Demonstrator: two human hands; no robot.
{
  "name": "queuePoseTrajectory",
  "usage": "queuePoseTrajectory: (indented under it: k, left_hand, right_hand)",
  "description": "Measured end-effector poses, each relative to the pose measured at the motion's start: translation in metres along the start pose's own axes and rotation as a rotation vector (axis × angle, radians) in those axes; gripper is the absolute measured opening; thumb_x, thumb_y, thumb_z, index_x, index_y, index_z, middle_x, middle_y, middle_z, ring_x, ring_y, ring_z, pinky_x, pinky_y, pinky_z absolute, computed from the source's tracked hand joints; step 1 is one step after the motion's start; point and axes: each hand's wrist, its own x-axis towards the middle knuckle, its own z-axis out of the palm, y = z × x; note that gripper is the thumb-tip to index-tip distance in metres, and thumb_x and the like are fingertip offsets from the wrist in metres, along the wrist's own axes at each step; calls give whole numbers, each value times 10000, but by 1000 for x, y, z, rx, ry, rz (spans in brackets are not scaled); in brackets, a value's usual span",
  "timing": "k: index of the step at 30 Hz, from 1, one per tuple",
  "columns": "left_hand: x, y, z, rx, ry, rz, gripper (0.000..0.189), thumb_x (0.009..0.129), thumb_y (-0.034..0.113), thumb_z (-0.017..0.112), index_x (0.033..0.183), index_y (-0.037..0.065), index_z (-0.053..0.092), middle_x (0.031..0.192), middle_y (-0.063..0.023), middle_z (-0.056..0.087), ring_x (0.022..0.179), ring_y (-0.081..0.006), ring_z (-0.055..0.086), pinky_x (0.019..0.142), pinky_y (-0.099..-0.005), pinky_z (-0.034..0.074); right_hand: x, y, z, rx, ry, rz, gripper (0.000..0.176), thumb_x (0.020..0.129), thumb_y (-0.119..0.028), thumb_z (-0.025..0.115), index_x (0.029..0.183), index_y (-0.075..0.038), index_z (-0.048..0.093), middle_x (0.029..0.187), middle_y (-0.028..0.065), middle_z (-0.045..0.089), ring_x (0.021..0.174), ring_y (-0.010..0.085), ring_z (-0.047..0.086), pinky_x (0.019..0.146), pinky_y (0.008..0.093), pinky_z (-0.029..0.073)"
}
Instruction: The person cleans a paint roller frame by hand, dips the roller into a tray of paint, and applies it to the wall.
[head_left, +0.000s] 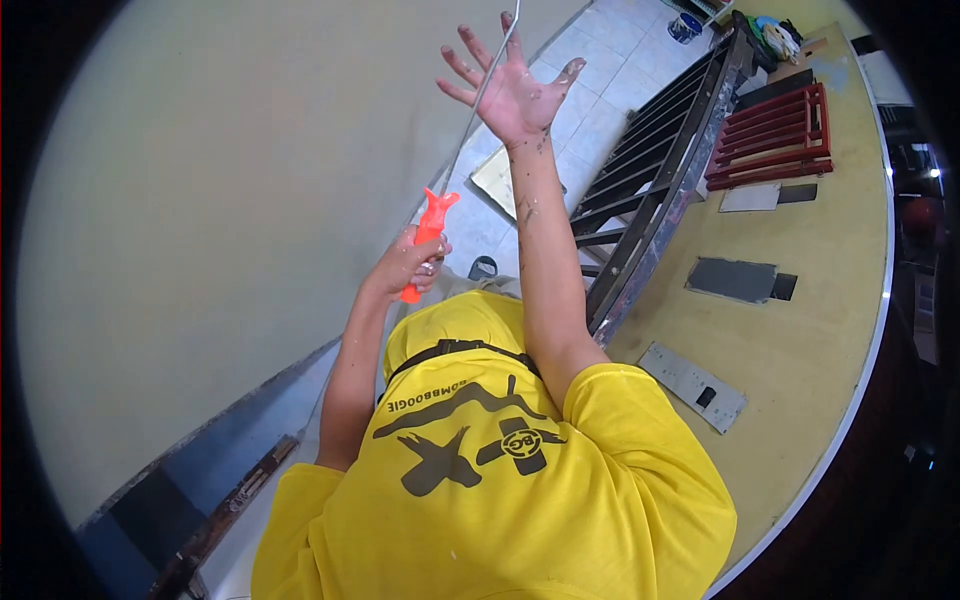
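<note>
My left hand (405,265) is wrapped round the orange handle (431,232) of what looks like a paint roller. From the handle a thin metal rod (463,150) runs up and out of the top of the view, with a bend near the upper edge; its far end is out of frame. My right hand (522,105) is raised beside the rod, palm toward me, with fingers and thumb spread. The rod crosses in front of its fingers. Specks of paint or dirt mark this hand and the forearm.
A broad plain wall (200,200) stands close on the left. To the right runs a dark metal railing (650,150) beside a yellowish surface (800,400) with cut-outs and a red slatted frame (775,135). On the tiled floor (590,70) are a bucket (685,27) and a pale board (493,182).
</note>
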Motion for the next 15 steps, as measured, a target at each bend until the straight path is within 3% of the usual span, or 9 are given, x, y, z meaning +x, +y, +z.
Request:
queuePoseTrajectory:
  k: [1,4,7,10,13,15]
  left_hand:
    - [0,-1,2,23,11,7,221,827,178,641,824,117,429,537,49,360,369,-38,281,361,-219,245]
    - [3,-6,11,61,19,-16,160,829,158,615,847,122,460,550,51,378,364,-29,284,348,-202,241]
    - [9,-10,15,112,-54,-64,236,800,167,649,858,117,425,554,46,370,386,-34,295,365,-207,254]
    - [17,-17,23,78,-142,-76,258,789,159,661,838,112,413,548,46,370,396,-29,298,364,-201,252]
    - [17,-15,33,36,-199,-69,209,804,141,637,814,108,430,522,50,357,378,-26,296,356,-193,246]
    - [18,-13,35,-4,-274,-89,191,813,149,627,788,102,443,507,54,347,366,-27,293,352,-193,247]
  right_hand:
    - [1,2,3,119,-40,10,1033,615,-886,404,1379,-196,335,1469,224,179,1313,510,177,1007,735,149]
    - [7,10,11,65,-166,2,1040,593,-837,508,1441,-284,270,1469,184,241,1320,442,253,996,698,253]
    - [16,16,29,238,-141,-13,1086,555,-829,560,1457,-353,186,1490,170,185,1343,445,195,1000,733,188]
    - [12,13,69,37,-43,-82,824,687,-654,640,1324,-163,464,1268,208,485,1129,373,505,876,599,442]
    - [12,1,43,114,-109,-56,1176,490,-916,483,1434,-259,244,1509,196,99,1335,542,65,980,779,95]
    - [12,-2,41,20,-66,-63,1218,455,-908,520,1440,-257,223,1513,191,82,1334,547,51,972,789,87]
